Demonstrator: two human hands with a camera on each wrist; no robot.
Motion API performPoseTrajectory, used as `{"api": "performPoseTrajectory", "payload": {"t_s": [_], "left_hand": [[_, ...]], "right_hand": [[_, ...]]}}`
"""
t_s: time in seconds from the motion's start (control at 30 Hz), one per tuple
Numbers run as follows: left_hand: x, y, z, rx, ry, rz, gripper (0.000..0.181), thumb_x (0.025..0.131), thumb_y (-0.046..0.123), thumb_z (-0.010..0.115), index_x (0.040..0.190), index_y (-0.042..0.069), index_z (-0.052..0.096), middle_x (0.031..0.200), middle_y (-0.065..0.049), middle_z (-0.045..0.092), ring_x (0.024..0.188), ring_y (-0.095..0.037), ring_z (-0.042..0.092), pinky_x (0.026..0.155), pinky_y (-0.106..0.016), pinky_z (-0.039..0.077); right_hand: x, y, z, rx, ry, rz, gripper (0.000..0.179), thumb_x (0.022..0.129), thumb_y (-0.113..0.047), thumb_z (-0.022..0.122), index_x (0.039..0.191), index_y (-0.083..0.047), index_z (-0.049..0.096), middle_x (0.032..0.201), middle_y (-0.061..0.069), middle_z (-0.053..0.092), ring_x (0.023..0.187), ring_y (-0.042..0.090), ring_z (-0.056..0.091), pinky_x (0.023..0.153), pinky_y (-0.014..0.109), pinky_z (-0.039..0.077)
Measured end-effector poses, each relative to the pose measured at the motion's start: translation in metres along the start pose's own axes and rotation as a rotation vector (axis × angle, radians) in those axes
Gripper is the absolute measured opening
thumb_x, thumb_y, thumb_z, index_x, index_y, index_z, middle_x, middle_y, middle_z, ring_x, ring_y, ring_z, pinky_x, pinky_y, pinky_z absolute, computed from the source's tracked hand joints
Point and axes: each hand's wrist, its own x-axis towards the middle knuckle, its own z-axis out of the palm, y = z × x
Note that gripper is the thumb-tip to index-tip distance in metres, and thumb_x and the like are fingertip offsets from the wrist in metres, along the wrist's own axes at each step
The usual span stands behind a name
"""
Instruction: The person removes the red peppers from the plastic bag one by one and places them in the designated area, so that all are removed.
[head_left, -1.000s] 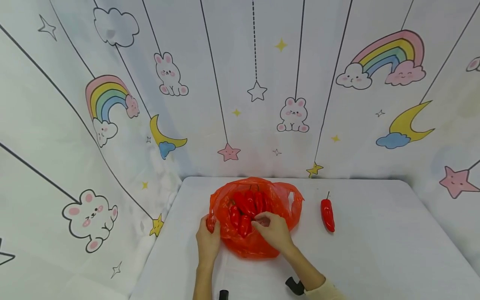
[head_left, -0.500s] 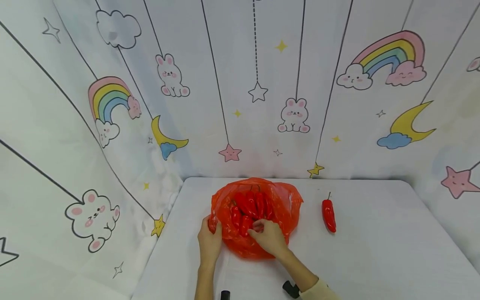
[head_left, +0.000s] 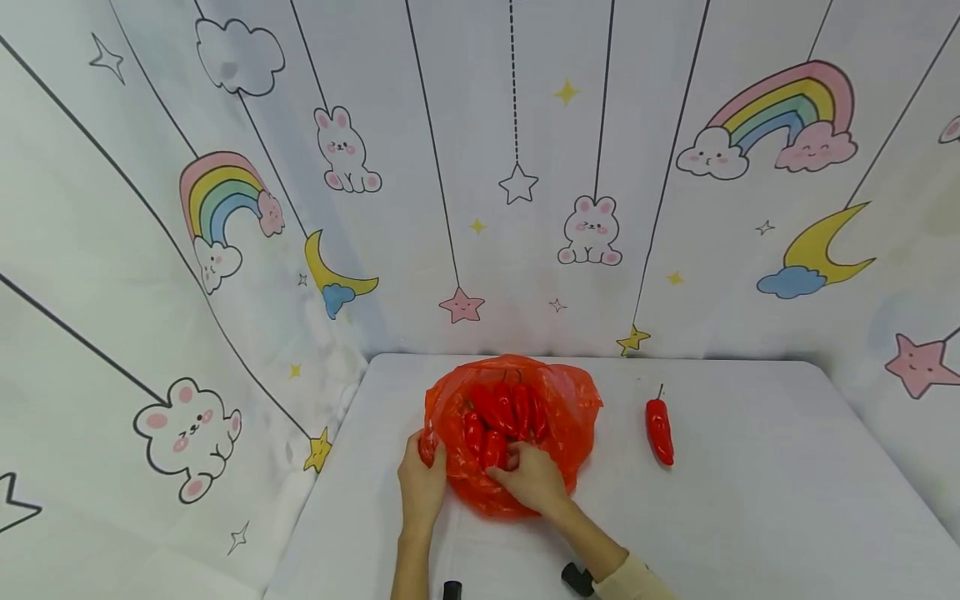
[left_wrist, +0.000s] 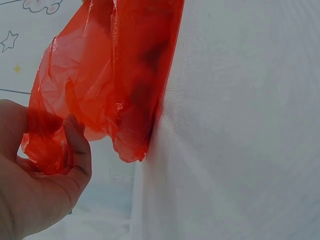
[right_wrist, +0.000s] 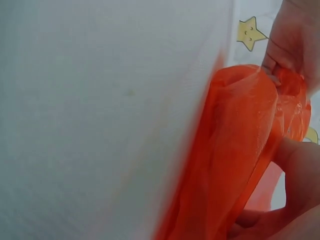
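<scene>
A red plastic bag (head_left: 465, 483) stands with its mouth spread, holding several glossy red chili peppers (head_left: 491, 407). My left hand (head_left: 422, 483) grips the bunched left rim of the bag; in the left wrist view the thumb and fingers of that left hand (left_wrist: 50, 185) curl round the crumpled film. Over the bag's near side reaches my right hand (head_left: 534, 482), its thumb and forefinger at the lower end of a red chili pepper (head_left: 493, 448), pinching it. The right wrist view shows the right hand (right_wrist: 300, 185) at the bag's edge, with its fingertips hidden.
A single red chili pepper (head_left: 659, 431) lies on the white table (head_left: 750, 475) to the right of the bag. Dark wrist devices show by the left forearm (head_left: 452, 590) and the right forearm (head_left: 577, 578). A white printed cloth backdrop (head_left: 420, 250) rises behind.
My right hand has moved slightly left and down inside the bag's mouth, closing in on a pepper's lower end. The left hand keeps its hold on the rim.
</scene>
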Motion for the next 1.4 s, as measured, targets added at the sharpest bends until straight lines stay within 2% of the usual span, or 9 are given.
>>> {"api": "performPoseTrajectory", "payload": {"t_s": [0.13, 0.27, 0.53, 0.7, 0.97, 1.17, 1.4], "left_hand": [[0.000, 0.001, 0.000, 0.000, 0.000, -0.005, 0.038, 0.102, 0.018, 0.067, 0.137, 0.006, 0.059, 0.125, -0.011, 0.070, 0.109, -0.028, 0.068, 0.098, -0.050, 0.058], [-0.001, 0.000, 0.001, 0.007, -0.005, -0.009, 0.038, 0.102, 0.016, 0.066, 0.137, 0.006, 0.058, 0.124, -0.011, 0.070, 0.108, -0.028, 0.068, 0.097, -0.050, 0.058], [-0.002, -0.001, 0.001, 0.008, 0.016, 0.004, 0.038, 0.101, 0.012, 0.067, 0.136, 0.003, 0.059, 0.125, -0.014, 0.070, 0.110, -0.031, 0.068, 0.098, -0.053, 0.057], [-0.001, -0.002, 0.001, 0.016, 0.020, 0.002, 0.038, 0.101, 0.014, 0.067, 0.137, 0.004, 0.059, 0.126, -0.013, 0.070, 0.111, -0.030, 0.068, 0.098, -0.053, 0.057], [-0.001, -0.002, 0.001, 0.011, 0.030, 0.012, 0.036, 0.100, 0.011, 0.067, 0.134, 0.003, 0.060, 0.122, -0.014, 0.071, 0.109, -0.031, 0.068, 0.098, -0.054, 0.057], [0.000, 0.001, 0.001, 0.017, 0.026, 0.002, 0.037, 0.101, 0.012, 0.067, 0.136, 0.003, 0.059, 0.126, -0.015, 0.070, 0.114, -0.032, 0.067, 0.101, -0.054, 0.055], [0.000, 0.001, 0.002, 0.016, 0.042, 0.010, 0.036, 0.100, 0.009, 0.068, 0.134, 0.003, 0.061, 0.122, -0.016, 0.071, 0.111, -0.032, 0.068, 0.100, -0.054, 0.055]], "right_hand": [[0.002, -0.001, 0.006, -0.027, 0.016, 0.014, 0.041, 0.086, -0.044, 0.084, 0.100, -0.009, 0.066, 0.062, -0.005, 0.057, 0.055, 0.011, 0.052, 0.051, 0.024, 0.047], [0.002, -0.003, 0.009, -0.045, 0.038, 0.048, 0.041, 0.085, -0.044, 0.084, 0.099, -0.010, 0.066, 0.057, -0.003, 0.055, 0.050, 0.012, 0.050, 0.049, 0.025, 0.047], [0.003, -0.004, 0.009, -0.076, 0.077, 0.033, 0.035, 0.086, -0.033, 0.085, 0.100, -0.007, 0.067, 0.063, -0.005, 0.058, 0.057, 0.012, 0.056, 0.053, 0.027, 0.053], [0.003, -0.003, 0.005, -0.055, 0.061, 0.043, 0.035, 0.087, -0.032, 0.085, 0.105, -0.005, 0.071, 0.066, -0.007, 0.061, 0.061, 0.012, 0.058, 0.056, 0.027, 0.054], [-0.002, -0.002, -0.003, 0.030, 0.023, 0.082, 0.040, 0.087, -0.031, 0.085, 0.110, -0.002, 0.070, 0.063, -0.002, 0.059, 0.058, 0.014, 0.055, 0.056, 0.026, 0.051], [-0.005, -0.005, -0.010, 0.068, 0.021, 0.069, 0.040, 0.086, -0.029, 0.086, 0.109, 0.000, 0.070, 0.063, -0.002, 0.060, 0.058, 0.014, 0.055, 0.056, 0.026, 0.050], [-0.005, -0.007, -0.014, 0.059, 0.028, 0.040, 0.041, 0.086, -0.031, 0.086, 0.111, -0.002, 0.072, 0.064, -0.003, 0.059, 0.060, 0.014, 0.053, 0.054, 0.025, 0.046]]}}
